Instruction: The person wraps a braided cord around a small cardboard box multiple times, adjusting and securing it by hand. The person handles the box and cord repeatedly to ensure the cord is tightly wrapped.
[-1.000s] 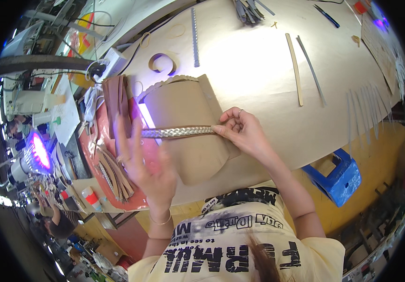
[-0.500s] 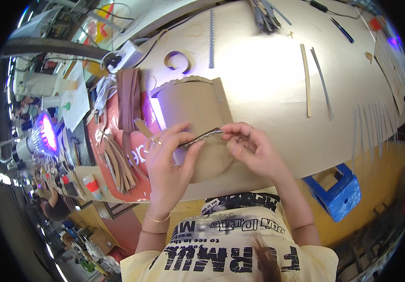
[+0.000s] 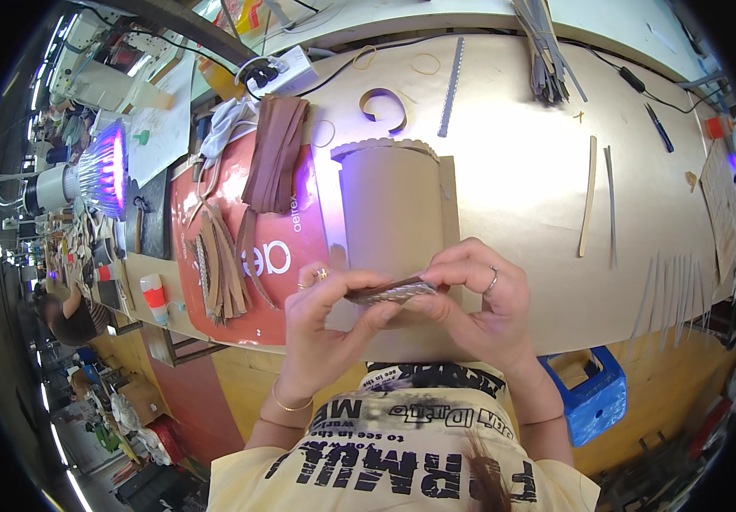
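My left hand [image 3: 327, 320] and my right hand [image 3: 481, 299] together pinch a short braided strip [image 3: 390, 293], brown on top with a pale woven edge, just above the near edge of the workbench. Each hand grips one end of it, fingertips almost meeting. Behind the strip lies a tan piece of leather [image 3: 392, 213] with a scalloped far rim, flat on the bench [image 3: 522, 179].
A red mat [image 3: 287, 256] on the left carries brown leather strips [image 3: 272, 154] and a bundle of braided pieces [image 3: 219, 264]. A purple lamp [image 3: 103, 171] glows far left. Thin sticks [image 3: 590, 196], a power strip [image 3: 287, 72] and a blue box [image 3: 594, 388] are nearby. Another person sits at far left.
The long strip was held stretched across the leather piece; both hands have since come together and nearer to me, now gripping it bunched short between the fingertips.
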The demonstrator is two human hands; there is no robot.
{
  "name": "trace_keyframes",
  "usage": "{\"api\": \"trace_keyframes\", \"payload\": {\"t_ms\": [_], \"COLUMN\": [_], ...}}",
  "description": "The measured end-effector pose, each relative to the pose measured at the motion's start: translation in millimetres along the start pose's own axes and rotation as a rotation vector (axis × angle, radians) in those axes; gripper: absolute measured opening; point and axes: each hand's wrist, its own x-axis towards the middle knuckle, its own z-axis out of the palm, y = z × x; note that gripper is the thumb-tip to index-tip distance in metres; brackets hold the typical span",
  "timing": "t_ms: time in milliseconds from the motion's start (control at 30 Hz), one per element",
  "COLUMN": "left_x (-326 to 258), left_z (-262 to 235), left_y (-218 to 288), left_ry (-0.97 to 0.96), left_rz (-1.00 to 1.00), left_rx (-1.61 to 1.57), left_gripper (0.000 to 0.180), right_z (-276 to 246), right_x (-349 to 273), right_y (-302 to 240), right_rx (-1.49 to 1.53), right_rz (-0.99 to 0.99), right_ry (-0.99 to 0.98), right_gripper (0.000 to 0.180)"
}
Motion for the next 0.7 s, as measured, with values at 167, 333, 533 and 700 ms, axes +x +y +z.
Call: {"api": "trace_keyframes", "payload": {"t_ms": [167, 333, 533, 700], "left_x": [-1, -3, -3, -2], "left_z": [-6, -7, 1, -1], "left_y": [-2, -1, -6, -16], "left_ry": [-0.032, -0.049, -0.028, 0.032], "left_rz": [0.029, -0.092, -0.066, -0.055], "left_rx": [-0.092, -0.273, -0.419, -0.392], "left_gripper": [0.025, 0.015, 0.010, 0.011], "right_z": [8, 14, 22, 34], "right_x": [6, 11, 9, 9], "right_y": [-8, -12, -8, -7], "right_rx": [0.051, 0.090, 0.391, 0.380], "right_rz": [0.040, 0.101, 0.406, 0.372], "right_ry": [-0.030, -0.040, 0.003, 0.111], "right_gripper": [0.018, 0.011, 0.012, 0.015]}}
